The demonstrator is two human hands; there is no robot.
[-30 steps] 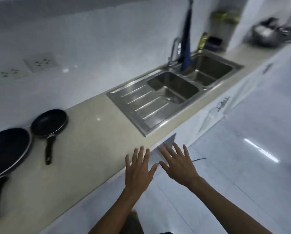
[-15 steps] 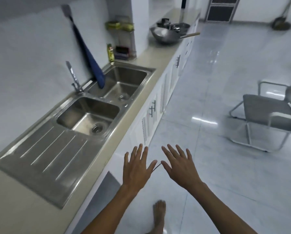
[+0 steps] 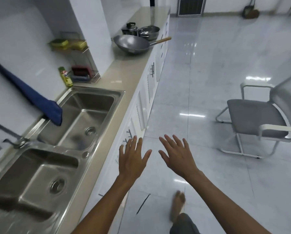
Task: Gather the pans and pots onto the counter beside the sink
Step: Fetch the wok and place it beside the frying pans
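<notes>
Head view is showing, at far left, a double-bowl stainless steel sink [image 3: 77, 119] sitting in a long beige stone counter [image 3: 124, 73], with a dark blue cloth [image 3: 31, 93] hanging down over the back rim of the farther bowl, probably left there to dry. Past the sink, a green-capped yellow bottle [image 3: 65, 76] and a wire rack [image 3: 83, 74] are standing against the wall. Farther along the counter, well apart from the sink, a wide grey steel wok with a wooden handle [image 3: 132, 43] is resting with its handle jutting over the counter edge, and behind it a dark lidded pot [image 3: 129, 29] and a shiny steel pot [image 3: 149, 32] are sitting side by side. Lower down, the left hand [image 3: 132, 161] and the right hand [image 3: 176, 157] are hovering over the glossy tiled floor beside the cabinets, fingers spread wide and carrying nothing, seemingly readying to collect that cookware. At far right, a grey cushioned chair with a white frame [image 3: 259, 119] is standing on the floor.
</notes>
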